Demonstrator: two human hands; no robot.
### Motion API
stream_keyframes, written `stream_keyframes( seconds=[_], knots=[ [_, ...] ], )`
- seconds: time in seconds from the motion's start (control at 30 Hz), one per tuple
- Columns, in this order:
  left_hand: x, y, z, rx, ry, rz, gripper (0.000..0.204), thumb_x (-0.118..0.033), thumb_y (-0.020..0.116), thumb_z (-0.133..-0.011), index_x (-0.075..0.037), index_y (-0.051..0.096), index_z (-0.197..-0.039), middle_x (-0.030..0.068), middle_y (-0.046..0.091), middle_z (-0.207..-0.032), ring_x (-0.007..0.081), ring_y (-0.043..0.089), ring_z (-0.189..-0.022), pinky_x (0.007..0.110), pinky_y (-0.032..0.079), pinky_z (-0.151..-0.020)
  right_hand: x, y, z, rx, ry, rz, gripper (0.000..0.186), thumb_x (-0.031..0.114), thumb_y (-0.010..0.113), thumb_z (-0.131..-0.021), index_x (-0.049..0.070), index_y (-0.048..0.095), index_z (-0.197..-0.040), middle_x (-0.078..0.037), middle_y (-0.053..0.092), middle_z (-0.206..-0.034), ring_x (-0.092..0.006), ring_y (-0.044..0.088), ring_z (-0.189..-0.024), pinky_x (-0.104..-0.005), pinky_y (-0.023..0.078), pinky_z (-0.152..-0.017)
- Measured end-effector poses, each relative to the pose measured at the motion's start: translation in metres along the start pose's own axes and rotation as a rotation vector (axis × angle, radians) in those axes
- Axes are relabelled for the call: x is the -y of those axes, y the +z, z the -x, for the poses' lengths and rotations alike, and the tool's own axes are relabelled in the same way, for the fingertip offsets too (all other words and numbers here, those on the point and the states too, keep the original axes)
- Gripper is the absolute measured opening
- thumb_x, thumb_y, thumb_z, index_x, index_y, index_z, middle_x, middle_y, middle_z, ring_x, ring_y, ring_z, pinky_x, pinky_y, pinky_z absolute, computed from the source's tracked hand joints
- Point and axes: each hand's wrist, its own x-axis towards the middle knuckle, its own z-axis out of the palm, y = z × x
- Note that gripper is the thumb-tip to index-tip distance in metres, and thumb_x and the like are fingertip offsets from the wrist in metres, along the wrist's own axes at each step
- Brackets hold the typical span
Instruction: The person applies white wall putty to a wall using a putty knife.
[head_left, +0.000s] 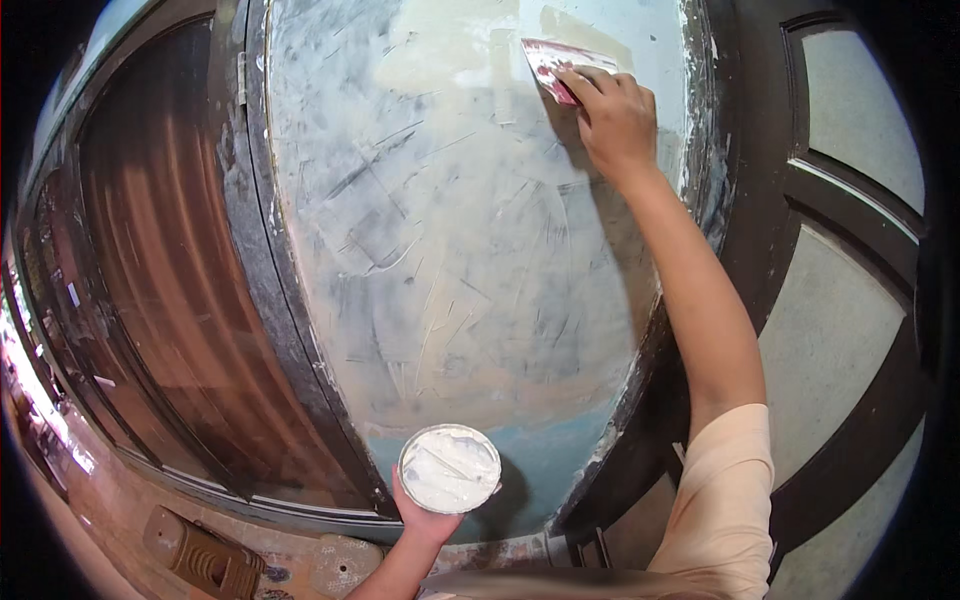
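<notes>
My right hand (622, 122) is closed on a wide scraper (565, 66) with a white-smeared reddish blade, held against the upper right of the wall. The wall panel (440, 230) is patchy grey and white with streaks and scratches; cream-coloured smooth areas lie near the scraper. Low in front of the wall, my left hand (425, 515) grips a round tub (450, 468) from its left side and below. White paste fills the tub, with a line scored across its surface. Most of the left fingers are hidden beneath the tub.
Dark wooden frames border the wall on both sides. Left of it is a glazed door (190, 260) with a brown curtain behind. At the right is a dark panelled door (830, 290). A brown plastic stool (200, 555) rests on the floor at lower left.
</notes>
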Motion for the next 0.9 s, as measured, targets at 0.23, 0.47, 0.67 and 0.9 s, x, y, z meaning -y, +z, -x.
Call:
stream_keyframes(
  seconds=[0.23,0.47,0.67,0.9],
  knots=[
    [-0.024,0.013,0.011,0.103,-0.054,0.033,0.077,-0.068,0.037,-0.094,-0.019,0.041,-0.153,0.0118,0.039,-0.159,0.043,0.037,-0.144,0.076,0.026,-0.112,-0.01,-0.025,-0.041,-0.025,-0.052,0.054,0.044,0.012,0.066,-0.087,0.032,0.068,-0.126,0.006,0.069,-0.117,-0.0213,0.062,-0.106,-0.0412,0.045,-0.092],
    [-0.045,0.008,0.015,0.143,-0.027,-0.041,0.078,-0.069,0.036,-0.093,-0.02,0.04,-0.154,0.0114,0.037,-0.16,0.0439,0.036,-0.144,0.078,0.024,-0.111,0.036,0.013,-0.054,-0.012,0.018,0.024,0.043,0.015,0.068,-0.086,0.032,0.068,-0.126,0.006,0.067,-0.118,-0.0234,0.061,-0.107,-0.0406,0.046,-0.091],
    [-0.057,-0.002,0.022,0.105,0.003,-0.067,0.08,-0.07,0.036,-0.093,-0.018,0.041,-0.154,0.0122,0.038,-0.159,0.0436,0.037,-0.144,0.075,0.025,-0.113,0.05,0.005,-0.014,0.021,-0.148,-0.006,0.049,0.011,0.071,-0.082,0.03,0.067,-0.126,0.006,0.067,-0.116,-0.0207,0.061,-0.105,-0.0402,0.045,-0.088],
    [-0.064,0.001,0.023,0.097,-0.002,-0.053,0.08,-0.071,0.036,-0.093,-0.019,0.041,-0.153,0.0117,0.038,-0.159,0.0441,0.036,-0.144,0.075,0.025,-0.113,0.034,0.009,-0.076,-0.082,0.004,0.072,0.039,0.013,0.066,-0.086,0.03,0.071,-0.121,0.004,0.07,-0.116,-0.0222,0.062,-0.105,-0.0405,0.045,-0.089]
  ],
)
